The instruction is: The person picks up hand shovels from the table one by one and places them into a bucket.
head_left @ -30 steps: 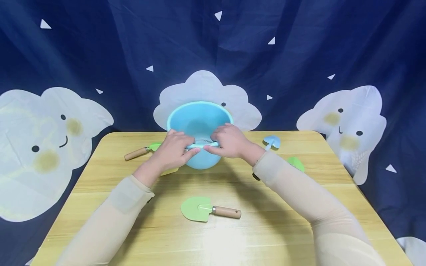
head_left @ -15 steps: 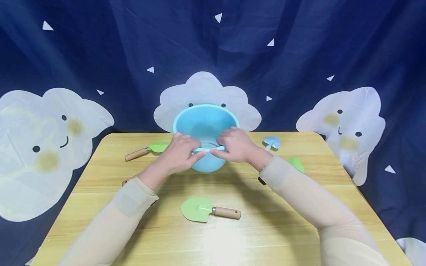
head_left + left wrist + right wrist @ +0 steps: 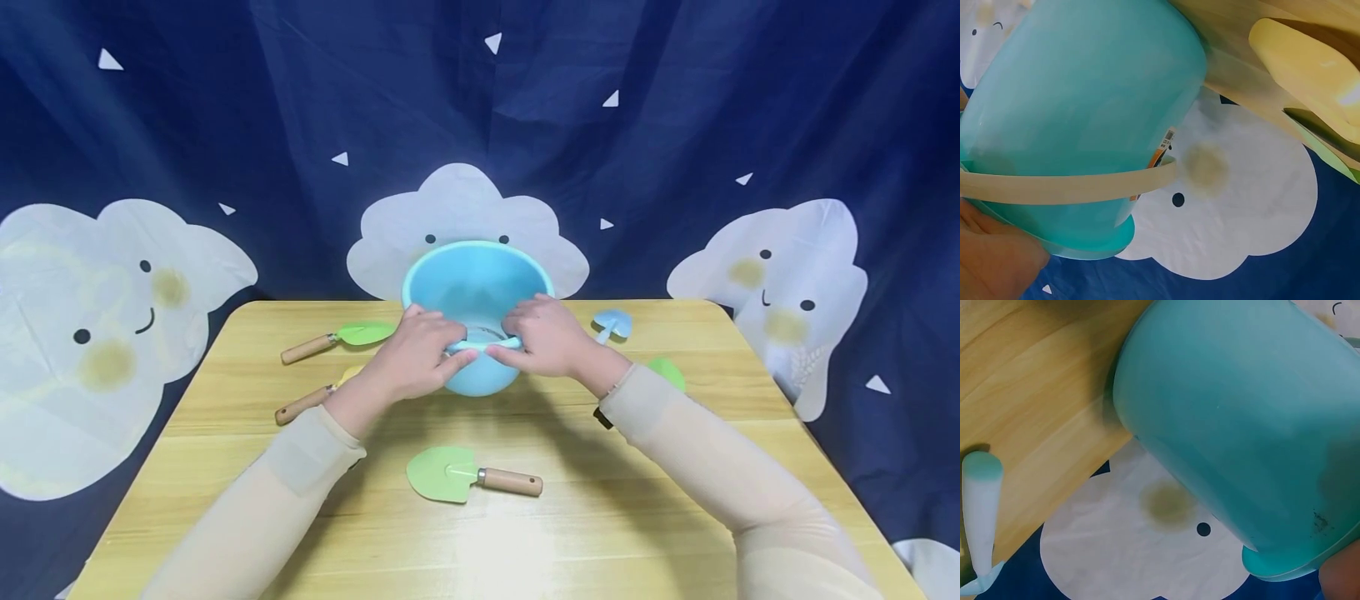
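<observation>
Both hands grip the near rim of a light blue plastic bucket at the back middle of the table. My left hand holds the rim's left part, fingers inside and thumb on the outside. Just to its right my right hand does the same, the two thumbs almost meeting. The bucket's mouth tips toward me, and its wall fills much of both wrist views. Across its side in the left wrist view runs a pale handle, with a small label near its end.
A green trowel with a wooden handle lies in front. Left are another green trowel and a yellow tool, partly behind my left arm. Right lie a small blue shovel and a green tool, mostly covered by my sleeve.
Both hands have moved the bucket to the right and slightly toward me. The wooden-handled yellow tool on the left has come out from behind the left arm.
</observation>
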The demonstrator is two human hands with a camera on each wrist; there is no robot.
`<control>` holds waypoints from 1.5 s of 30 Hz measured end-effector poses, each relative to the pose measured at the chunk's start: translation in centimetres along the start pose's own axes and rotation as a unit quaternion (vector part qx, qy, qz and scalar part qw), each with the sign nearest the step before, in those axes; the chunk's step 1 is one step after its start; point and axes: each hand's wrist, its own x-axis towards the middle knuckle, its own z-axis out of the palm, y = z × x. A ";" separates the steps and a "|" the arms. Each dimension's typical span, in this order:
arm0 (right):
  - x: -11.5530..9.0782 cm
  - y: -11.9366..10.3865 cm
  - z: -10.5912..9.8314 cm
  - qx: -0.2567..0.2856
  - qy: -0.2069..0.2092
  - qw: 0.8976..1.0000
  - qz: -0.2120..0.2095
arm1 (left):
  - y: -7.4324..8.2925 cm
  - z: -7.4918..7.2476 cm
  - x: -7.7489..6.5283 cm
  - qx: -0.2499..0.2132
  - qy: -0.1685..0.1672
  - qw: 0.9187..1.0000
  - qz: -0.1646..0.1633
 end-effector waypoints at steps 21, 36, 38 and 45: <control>-1.6 -0.7 -0.4 -0.003 0.037 0.999 -0.001 | 1.3 0.3 -0.1 0.009 0.007 1.000 0.015; -2.8 -1.6 -0.4 -0.011 0.056 0.998 -0.011 | 2.7 0.4 -0.9 0.019 0.004 1.000 0.011; -3.0 -1.7 -0.4 -0.013 0.057 0.998 -0.011 | 2.9 0.5 -1.0 0.018 0.007 1.000 0.012; -3.5 -2.1 -0.6 -0.019 0.072 0.997 -0.009 | 3.3 0.5 -1.1 0.020 0.019 0.999 0.022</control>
